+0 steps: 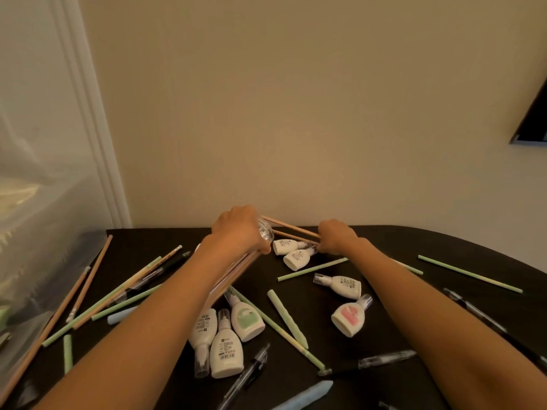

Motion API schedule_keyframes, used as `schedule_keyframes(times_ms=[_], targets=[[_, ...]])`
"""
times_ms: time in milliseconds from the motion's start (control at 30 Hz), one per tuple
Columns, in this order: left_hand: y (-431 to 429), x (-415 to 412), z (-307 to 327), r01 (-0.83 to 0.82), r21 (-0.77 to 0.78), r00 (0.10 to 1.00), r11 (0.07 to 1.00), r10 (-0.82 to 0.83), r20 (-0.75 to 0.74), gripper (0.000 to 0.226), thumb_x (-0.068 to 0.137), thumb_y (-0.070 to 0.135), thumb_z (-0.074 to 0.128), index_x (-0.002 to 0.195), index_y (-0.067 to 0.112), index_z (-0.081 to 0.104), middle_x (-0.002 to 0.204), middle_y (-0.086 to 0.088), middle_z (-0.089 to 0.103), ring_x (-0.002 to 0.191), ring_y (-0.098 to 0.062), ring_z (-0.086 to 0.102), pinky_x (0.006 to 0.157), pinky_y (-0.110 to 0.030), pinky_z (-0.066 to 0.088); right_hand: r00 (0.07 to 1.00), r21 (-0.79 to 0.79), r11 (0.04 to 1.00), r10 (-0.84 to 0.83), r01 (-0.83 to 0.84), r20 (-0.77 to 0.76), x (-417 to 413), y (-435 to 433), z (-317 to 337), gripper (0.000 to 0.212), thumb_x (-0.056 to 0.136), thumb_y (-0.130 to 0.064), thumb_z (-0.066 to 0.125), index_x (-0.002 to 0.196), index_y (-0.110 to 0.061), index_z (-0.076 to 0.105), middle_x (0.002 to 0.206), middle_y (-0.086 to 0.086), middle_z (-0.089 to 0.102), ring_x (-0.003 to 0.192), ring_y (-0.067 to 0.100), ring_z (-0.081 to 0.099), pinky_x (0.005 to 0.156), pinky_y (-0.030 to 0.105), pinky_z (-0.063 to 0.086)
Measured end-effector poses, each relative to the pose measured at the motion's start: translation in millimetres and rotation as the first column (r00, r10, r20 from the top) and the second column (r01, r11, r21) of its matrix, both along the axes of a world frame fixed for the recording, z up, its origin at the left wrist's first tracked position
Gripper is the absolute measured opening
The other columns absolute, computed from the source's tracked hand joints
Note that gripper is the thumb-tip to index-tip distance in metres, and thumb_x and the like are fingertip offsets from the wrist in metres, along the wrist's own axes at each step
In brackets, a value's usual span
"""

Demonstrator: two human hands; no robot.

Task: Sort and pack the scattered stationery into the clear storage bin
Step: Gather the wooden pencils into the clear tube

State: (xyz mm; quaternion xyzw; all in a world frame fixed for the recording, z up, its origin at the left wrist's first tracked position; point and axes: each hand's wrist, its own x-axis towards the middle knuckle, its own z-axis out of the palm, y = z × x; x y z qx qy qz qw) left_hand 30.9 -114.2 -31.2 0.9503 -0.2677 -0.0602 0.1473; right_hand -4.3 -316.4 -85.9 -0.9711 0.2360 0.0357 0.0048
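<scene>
Stationery lies scattered on a dark table. At the far edge my left hand grips a bundle of tan wooden sticks together with something clear and round. My right hand pinches the far ends of two tan sticks that run towards the left hand. Two small white bottles lie just below the hands. The clear storage bin stands at the left edge of the table.
White correction-fluid bottles lie in a cluster, with others to the right. Green sticks, clear pens and pale blue caps are spread about. A wall rises right behind the table.
</scene>
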Motion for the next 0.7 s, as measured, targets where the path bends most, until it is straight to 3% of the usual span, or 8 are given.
schedule_keyframes(times_ms=[200,367,533,600,700], targets=[[8.9,-17.2,5.5,0.012,-0.018,1.0,1.0,-0.012,0.006,0.057,0.074,0.034,0.075,0.119,0.012,0.049,0.115,-0.008,0.057,0.107,-0.025,0.054,0.082,-0.031,0.045,0.992,-0.118,0.992,0.066,-0.053,0.11,-21.2,15.5,18.1,0.022,0.095,-0.018,0.046,0.111,-0.004,0.053,0.104,0.012,0.059,0.082,0.021,0.049,0.072,0.03,0.041],[40.1,-44.5,20.3,0.003,-0.138,0.999,0.99,-0.007,-0.034,0.052,0.072,0.034,0.077,0.114,0.012,0.055,0.103,-0.004,0.059,0.097,-0.021,0.056,0.075,-0.029,0.045,0.938,-0.266,0.934,0.293,-0.239,0.187,-60.5,43.6,33.3,0.018,0.101,-0.017,0.036,0.116,-0.01,0.043,0.097,0.008,0.057,0.083,0.019,0.044,0.068,0.029,0.036],[83.1,-77.2,28.0,-0.08,-0.257,0.994,0.963,0.057,-0.099,0.051,0.069,0.036,0.078,0.108,0.009,0.06,0.1,-0.008,0.063,0.094,-0.023,0.059,0.074,-0.031,0.046,0.899,-0.434,0.853,0.398,-0.289,0.182,-107.2,78.2,28.3,0.03,0.097,-0.012,0.042,0.127,-0.014,0.04,0.112,0.008,0.059,0.107,0.023,0.045,0.089,0.031,0.033],[97.1,-92.2,29.0,-0.07,-0.29,0.994,0.954,0.041,-0.106,0.044,0.07,0.035,0.077,0.102,0.009,0.063,0.094,-0.008,0.064,0.09,-0.022,0.059,0.069,-0.03,0.044,0.895,-0.381,0.88,0.386,-0.283,0.225,-123.4,93.4,28.7,0.036,0.095,-0.01,0.045,0.13,-0.014,0.039,0.112,0.009,0.06,0.107,0.024,0.047,0.089,0.031,0.034],[114.5,-112.8,30.5,-0.072,-0.326,0.994,0.943,0.041,-0.099,0.045,0.07,0.037,0.076,0.103,0.009,0.063,0.095,-0.007,0.064,0.09,-0.022,0.059,0.069,-0.029,0.042,0.904,-0.185,0.954,0.286,-0.237,0.319,-144.6,113.9,32.0,0.034,0.094,-0.008,0.048,0.127,-0.013,0.039,0.111,0.01,0.059,0.095,0.024,0.056,0.078,0.032,0.044]])
